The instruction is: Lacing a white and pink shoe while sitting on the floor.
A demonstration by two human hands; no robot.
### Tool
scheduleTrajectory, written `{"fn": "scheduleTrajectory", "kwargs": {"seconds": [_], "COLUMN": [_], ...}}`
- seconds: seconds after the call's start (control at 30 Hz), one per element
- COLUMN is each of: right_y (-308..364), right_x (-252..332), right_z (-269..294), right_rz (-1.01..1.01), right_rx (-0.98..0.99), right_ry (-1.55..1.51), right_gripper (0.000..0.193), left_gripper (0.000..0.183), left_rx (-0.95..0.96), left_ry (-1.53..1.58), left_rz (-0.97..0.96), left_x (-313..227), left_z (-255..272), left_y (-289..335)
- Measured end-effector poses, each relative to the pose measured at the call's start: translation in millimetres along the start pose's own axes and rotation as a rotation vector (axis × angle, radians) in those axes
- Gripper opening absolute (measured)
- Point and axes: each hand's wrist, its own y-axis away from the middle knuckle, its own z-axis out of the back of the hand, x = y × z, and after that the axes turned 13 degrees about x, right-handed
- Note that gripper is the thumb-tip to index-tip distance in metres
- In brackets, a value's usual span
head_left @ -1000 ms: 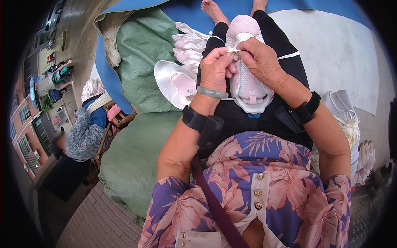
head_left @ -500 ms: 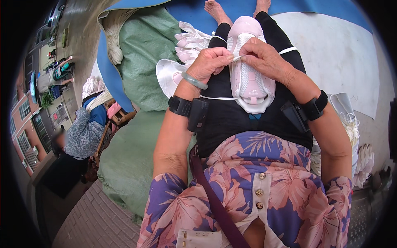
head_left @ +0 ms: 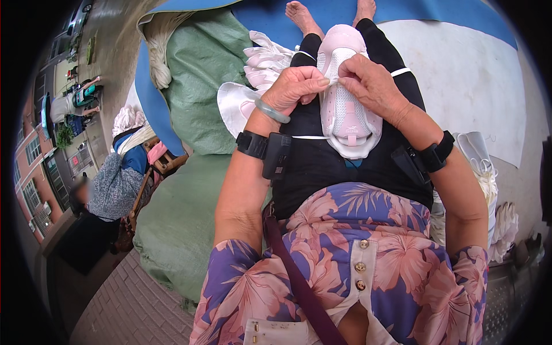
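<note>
Left hand (head_left: 295, 87) farther left, wrist (head_left: 262, 126) over white panel (head_left: 232, 106) near green sack (head_left: 204, 75)

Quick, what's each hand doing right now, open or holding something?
Left hand: closed, pinching the white lace.
Right hand: closed, pinching the same lace, above the pink-and-white shoe.

Way off L of the left hand (head_left: 293, 89), across the street (head_left: 118, 52), I see a reddish bldg (head_left: 41, 173) w/ windows (head_left: 33, 148). Street's greyish-brown & a bit shiny. Closer in, same side, what looks like a wooden chair (head_left: 168, 165); down-L of it, brick paving (head_left: 138, 299). Blue mat (head_left: 261, 24) past the hand, white sheet (head_left: 460, 80) well to its R, grey floor (head_left: 530, 123) beyond. Soft, even daylight thruout.
</note>
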Motion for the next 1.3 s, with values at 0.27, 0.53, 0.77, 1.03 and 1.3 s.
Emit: {"fn": "scheduleTrajectory", "kwargs": {"seconds": [0.27,0.53,0.77,1.03,1.3], "right_y": [20,33,32,21,21], "right_x": [-9,-17,-15,-5,16], "right_z": [-3,3,8,23,24], "right_rz": [0.183,0.088,-0.017,-0.161,-0.068], "right_rx": [-0.141,-0.107,0.002,0.267,0.258], "right_ry": [0.105,0.307,0.448,0.259,0.286], "right_gripper": [0.013,0.018,0.029,0.034,0.020], "left_gripper": [0.013,0.015,0.019,0.020,0.018], "left_rx": [-0.014,-0.091,-0.055,-0.210,-0.107], "left_ry": [-0.041,0.082,0.089,0.055,0.257], "left_rz": [-0.143,-0.260,-0.302,-0.209,-0.212], "left_x": [6,6,3,-4,2], "left_z": [8,-1,2,-3,9], "left_y": [4,1,-8,-5,7]}}
